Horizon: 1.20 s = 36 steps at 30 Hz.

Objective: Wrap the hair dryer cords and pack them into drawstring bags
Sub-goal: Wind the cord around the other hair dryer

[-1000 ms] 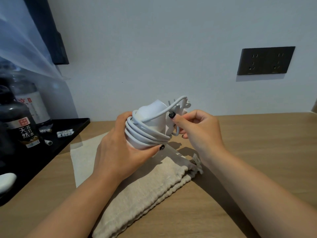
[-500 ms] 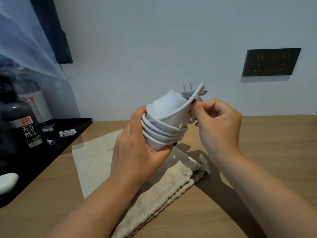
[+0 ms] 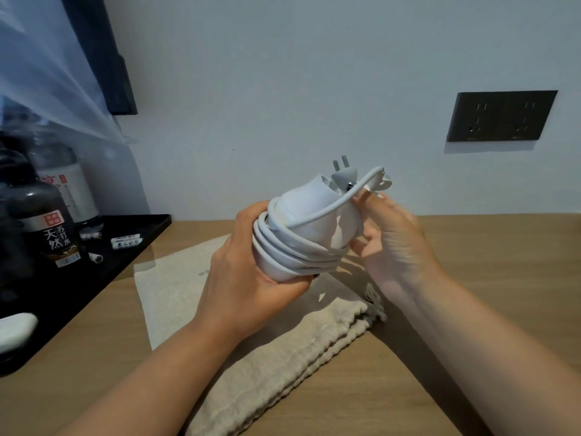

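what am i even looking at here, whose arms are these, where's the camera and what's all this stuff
There is no machine here: the arms belong to a person, and the one camera is worn on their head, looking forward and down, so you see what they see.

The left hand has its grip around a white hair dryer, with the cord looped several times around it. The right hand pinches the last bit of cord near the plug, whose prongs point up.

Below, on the wooden table, lie a beige drawstring bag and a flat cloth piece beside it. At the left a black tray holds bottles and small sachets. A dark wall socket sits on the wall.
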### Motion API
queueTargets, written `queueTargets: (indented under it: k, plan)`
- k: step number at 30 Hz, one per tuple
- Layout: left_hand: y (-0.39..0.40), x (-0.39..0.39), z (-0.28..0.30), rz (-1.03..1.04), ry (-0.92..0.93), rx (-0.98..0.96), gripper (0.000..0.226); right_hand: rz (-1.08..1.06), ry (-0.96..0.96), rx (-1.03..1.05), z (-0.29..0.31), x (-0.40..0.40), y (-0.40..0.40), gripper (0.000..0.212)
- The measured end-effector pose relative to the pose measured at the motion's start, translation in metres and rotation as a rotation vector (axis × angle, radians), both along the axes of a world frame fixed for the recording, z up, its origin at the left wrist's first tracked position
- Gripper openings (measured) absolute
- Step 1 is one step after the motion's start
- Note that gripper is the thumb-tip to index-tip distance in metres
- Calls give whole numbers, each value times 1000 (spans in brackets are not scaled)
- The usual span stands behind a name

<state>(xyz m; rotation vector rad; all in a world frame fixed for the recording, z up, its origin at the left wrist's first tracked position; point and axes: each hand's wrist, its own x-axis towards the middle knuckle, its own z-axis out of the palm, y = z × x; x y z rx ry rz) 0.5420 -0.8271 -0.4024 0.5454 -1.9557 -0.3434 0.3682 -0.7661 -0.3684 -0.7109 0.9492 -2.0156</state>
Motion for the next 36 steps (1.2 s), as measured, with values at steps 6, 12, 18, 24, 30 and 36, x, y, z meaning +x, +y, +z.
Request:
queueTargets:
  k: [6,12,18,24,30,36]
  plan:
    - [5,1,-1,-8,5,-29,94,131,10,-100,-1,13,4,16]
    - [7,-5,-3,-3,-24,31,91,12,33,-11,-5,12,-2,35]
    - [3,-12,-5,-9,101,329,72,-27,166,148,-12,17,-8,52]
    - [-3,-11,-4,-43,312,592,58,53,365,114,-22,29,-10,67]
    - [-7,-5,-4,-56,245,566,58,-88,317,62,-13,19,-9,46]
    - [0,-3,-2,-21,61,299,74,-100,343,-71,-4,12,-1,42]
